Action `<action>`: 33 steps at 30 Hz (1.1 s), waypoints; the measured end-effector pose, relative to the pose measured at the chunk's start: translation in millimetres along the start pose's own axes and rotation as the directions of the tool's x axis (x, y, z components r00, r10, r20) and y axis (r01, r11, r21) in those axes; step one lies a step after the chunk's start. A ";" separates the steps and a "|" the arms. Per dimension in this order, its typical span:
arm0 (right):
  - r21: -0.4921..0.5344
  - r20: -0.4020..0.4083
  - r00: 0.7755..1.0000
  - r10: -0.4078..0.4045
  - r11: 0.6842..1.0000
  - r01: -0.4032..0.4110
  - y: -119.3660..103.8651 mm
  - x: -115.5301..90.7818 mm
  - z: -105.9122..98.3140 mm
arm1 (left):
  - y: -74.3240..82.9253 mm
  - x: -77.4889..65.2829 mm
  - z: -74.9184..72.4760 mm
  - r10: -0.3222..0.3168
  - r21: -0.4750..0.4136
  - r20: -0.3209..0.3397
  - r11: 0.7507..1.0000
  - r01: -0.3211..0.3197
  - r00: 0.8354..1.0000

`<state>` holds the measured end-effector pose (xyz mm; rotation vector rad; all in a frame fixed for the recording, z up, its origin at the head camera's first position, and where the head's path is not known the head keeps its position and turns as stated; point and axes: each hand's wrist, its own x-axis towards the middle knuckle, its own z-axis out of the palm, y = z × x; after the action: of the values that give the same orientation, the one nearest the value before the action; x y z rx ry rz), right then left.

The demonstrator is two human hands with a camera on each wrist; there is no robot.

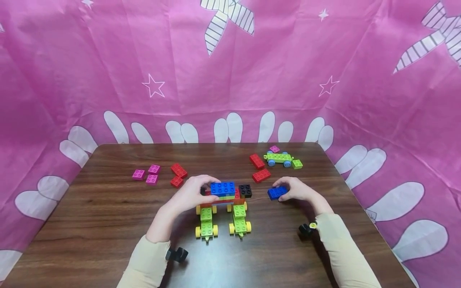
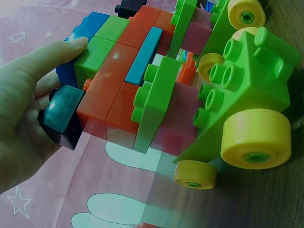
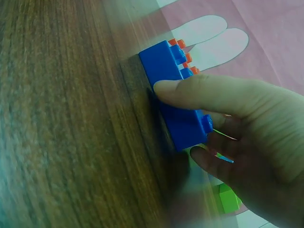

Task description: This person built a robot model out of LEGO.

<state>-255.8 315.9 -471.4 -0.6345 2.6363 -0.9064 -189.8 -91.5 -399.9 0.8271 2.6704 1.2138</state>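
Note:
My left hand (image 1: 192,193) pinches the blue brick (image 1: 223,188) on top of a block build. The left wrist view shows lime bricks (image 2: 97,59) under it, then red bricks (image 2: 107,85), with a black brick (image 2: 61,114) at the near end. Lower down, lime wheeled bases (image 2: 256,71) with yellow wheels (image 2: 256,137) support the build on the table. Off to the right, my right hand (image 1: 297,189) grips another blue brick (image 1: 277,193) by its sides, thumb on the near face. Whether that brick touches the table I cannot tell. A second black brick (image 1: 245,191) tops the build's right end.
Behind the right hand lie red bricks (image 1: 261,175), a lime car base (image 1: 279,157) with blue wheels, a small lime brick (image 1: 297,164) and a pink brick (image 1: 275,149). At the left are three pink bricks (image 1: 138,174) and two red bricks (image 1: 179,170). Pink cloth (image 1: 237,88) hangs behind the table.

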 end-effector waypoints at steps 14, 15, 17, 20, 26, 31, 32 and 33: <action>-0.045 -0.009 1.000 -0.001 0.999 0.000 -0.9 2.1 0.8 | -2.3 0.6 0.8 0.012 0.002 0.001 1.000 -0.012 1.000; -0.046 -0.014 1.000 -0.006 0.999 0.006 -1.0 2.0 1.1 | -2.5 0.6 0.7 0.014 0.003 0.001 1.000 -0.014 1.000; -0.047 -0.030 0.999 -0.020 0.999 0.018 -2.0 1.6 1.6 | -2.4 0.6 0.4 0.018 0.004 0.001 1.000 -0.018 1.000; -0.036 -0.067 0.997 -0.030 0.999 0.028 -6.2 -0.5 1.2 | -1.8 1.0 0.0 0.022 0.003 -0.001 1.000 -0.022 1.000; 0.047 -0.156 0.988 -0.021 0.999 0.028 -27.7 -3.5 -3.9 | -1.9 0.6 -0.2 0.018 -0.003 -0.004 1.000 -0.018 1.000; 0.017 -0.222 0.973 -0.065 0.997 0.071 -48.7 -1.1 -8.6 | -1.2 -0.2 0.2 0.002 -0.009 -0.004 1.000 -0.002 1.000; 0.010 -0.231 0.970 -0.072 0.997 0.076 -53.0 -0.3 -9.3 | -0.7 -0.4 0.2 0.000 -0.011 -0.005 1.000 0.000 1.000; 0.002 -0.241 0.967 -0.078 0.997 0.081 -57.5 0.5 -9.8 | -0.2 -0.4 0.2 0.001 -0.010 -0.006 1.000 -0.001 1.000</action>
<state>-242.1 280.1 -427.4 -0.6704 2.8326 -1.0838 -189.5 -91.7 -400.2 0.8246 2.6667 1.2301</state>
